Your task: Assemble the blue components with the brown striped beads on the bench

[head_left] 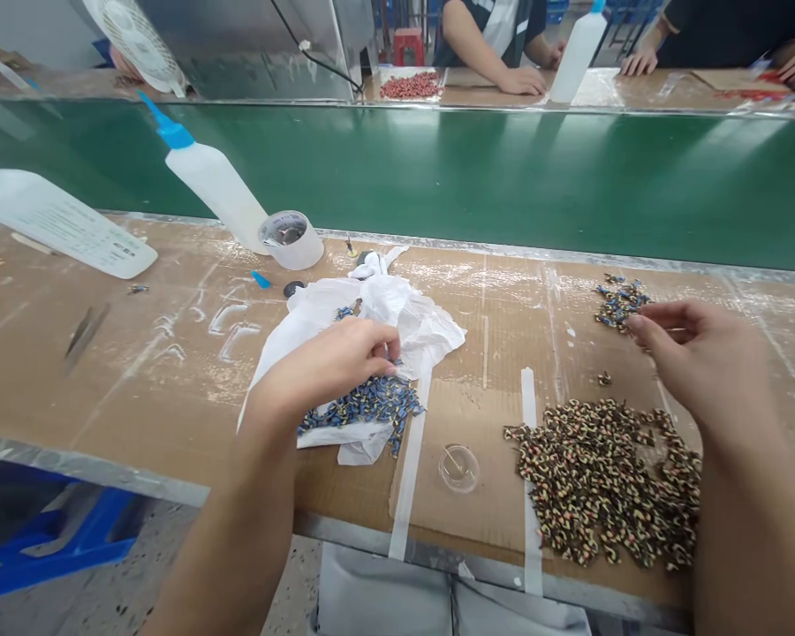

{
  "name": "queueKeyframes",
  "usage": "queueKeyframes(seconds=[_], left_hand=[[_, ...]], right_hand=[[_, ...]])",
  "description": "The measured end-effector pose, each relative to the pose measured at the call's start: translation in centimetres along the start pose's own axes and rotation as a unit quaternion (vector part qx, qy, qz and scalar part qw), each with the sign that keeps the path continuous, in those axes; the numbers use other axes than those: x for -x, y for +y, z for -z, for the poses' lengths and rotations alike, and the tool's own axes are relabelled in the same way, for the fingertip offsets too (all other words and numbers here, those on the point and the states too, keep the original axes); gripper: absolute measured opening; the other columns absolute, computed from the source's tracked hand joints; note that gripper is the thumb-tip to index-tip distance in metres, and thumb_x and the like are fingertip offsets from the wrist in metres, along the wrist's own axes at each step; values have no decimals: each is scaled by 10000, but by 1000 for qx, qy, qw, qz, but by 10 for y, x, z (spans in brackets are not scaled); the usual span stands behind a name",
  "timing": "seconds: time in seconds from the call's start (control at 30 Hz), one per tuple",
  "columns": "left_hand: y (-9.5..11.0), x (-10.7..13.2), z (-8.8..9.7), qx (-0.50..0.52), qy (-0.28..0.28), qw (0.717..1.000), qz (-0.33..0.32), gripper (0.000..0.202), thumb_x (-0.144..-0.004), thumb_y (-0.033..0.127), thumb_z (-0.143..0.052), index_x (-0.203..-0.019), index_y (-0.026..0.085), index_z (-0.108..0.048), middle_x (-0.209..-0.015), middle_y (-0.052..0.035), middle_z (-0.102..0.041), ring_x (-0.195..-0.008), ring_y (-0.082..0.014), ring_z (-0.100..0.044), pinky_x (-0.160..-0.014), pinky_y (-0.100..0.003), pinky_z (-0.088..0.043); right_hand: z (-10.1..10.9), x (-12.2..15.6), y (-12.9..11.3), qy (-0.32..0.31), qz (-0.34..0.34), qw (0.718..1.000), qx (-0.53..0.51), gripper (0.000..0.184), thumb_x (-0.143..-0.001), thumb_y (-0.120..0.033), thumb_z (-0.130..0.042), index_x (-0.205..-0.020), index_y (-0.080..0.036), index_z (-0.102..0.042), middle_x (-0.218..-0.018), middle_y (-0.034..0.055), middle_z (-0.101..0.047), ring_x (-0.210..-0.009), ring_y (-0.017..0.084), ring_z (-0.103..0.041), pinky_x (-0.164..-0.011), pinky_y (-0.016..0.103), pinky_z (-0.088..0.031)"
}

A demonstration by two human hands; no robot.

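My left hand (354, 353) reaches over a heap of small blue-and-yellow pieces (364, 406) on crumpled white paper (417, 314). Its fingers are curled in toward the thumb at the heap; whatever they grip is hidden. At the right, my right hand (699, 349) is closed in a pinch beside a small cluster of blue-tipped pieces (616, 300). Anything between thumb and forefinger is too small to name. Below it spreads a large pile of small dark-and-cream curved pieces (609, 481), one loose piece (604, 379) lying just above. A small round clear dish (458, 468) with a thin stick sits between the heaps.
A roll of tape (291, 240) and white squeeze bottles (215, 190) with blue caps stand at the left back. Tape strips cross the cardboard-covered table (503, 309). Beyond runs a green belt (437, 177); people's hands rest on the far side near red pieces (411, 86).
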State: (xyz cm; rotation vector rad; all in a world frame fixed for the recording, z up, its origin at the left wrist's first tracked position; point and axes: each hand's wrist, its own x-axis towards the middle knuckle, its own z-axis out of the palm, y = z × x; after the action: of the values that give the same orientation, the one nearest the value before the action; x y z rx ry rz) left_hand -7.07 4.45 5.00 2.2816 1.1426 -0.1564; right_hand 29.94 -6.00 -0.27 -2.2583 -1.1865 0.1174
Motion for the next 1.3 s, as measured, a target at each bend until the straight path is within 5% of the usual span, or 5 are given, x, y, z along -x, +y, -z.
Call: queueKeyframes(seconds=[0.37, 0.7, 1.03, 1.2, 1.3], left_hand=[[6, -12, -32, -90, 52, 995, 7, 97, -781, 133, -510, -697, 175, -537, -773, -52, -612, -749, -199, -550, -630, -298, -337], [-2, 0, 2, 110, 131, 985, -22, 96, -877, 235, -467, -821, 183, -523, -771, -4, -619, -694, -141, -535, -628, -262, -378], [13, -25, -28, 457, -12, 886, -74, 194, -881, 339, -570, -851, 149, -591, -611, 27, -591, -471, -52, -469, -461, -184, -333], [19, -33, -41, 584, -86, 804, -75, 238, -841, 278, -660, -997, 101, -632, -901, -106, -719, -792, -136, -690, -790, -286, -518], [21, -37, -49, 591, -109, 794, -94, 237, -804, 206, -701, -1011, 113, -630, -972, -121, -724, -900, -156, -695, -876, -311, -505]], right_hand=[[-2, 9, -12, 4, 15, 1000, -27, 268, -817, -445, -573, -909, -219, -682, -776, 71, -722, -676, 223, -668, -601, 317, -449], [-5, 17, -25, -35, 20, 988, -149, 270, -823, -442, -599, -936, -208, -671, -798, 73, -726, -737, 241, -682, -682, 369, -508], [-16, 75, -82, -416, 187, 838, -300, 227, -939, -393, -518, -974, -204, -638, -832, 44, -672, -738, 163, -612, -661, 296, -494], [-24, 100, -98, -484, 240, 799, -265, 165, -946, -325, -517, -970, -214, -636, -874, 27, -662, -796, 162, -583, -688, 292, -455], [-26, 107, -103, -492, 257, 792, -256, 128, -924, -307, -552, -939, -204, -627, -845, 25, -643, -782, 162, -564, -670, 284, -442]])
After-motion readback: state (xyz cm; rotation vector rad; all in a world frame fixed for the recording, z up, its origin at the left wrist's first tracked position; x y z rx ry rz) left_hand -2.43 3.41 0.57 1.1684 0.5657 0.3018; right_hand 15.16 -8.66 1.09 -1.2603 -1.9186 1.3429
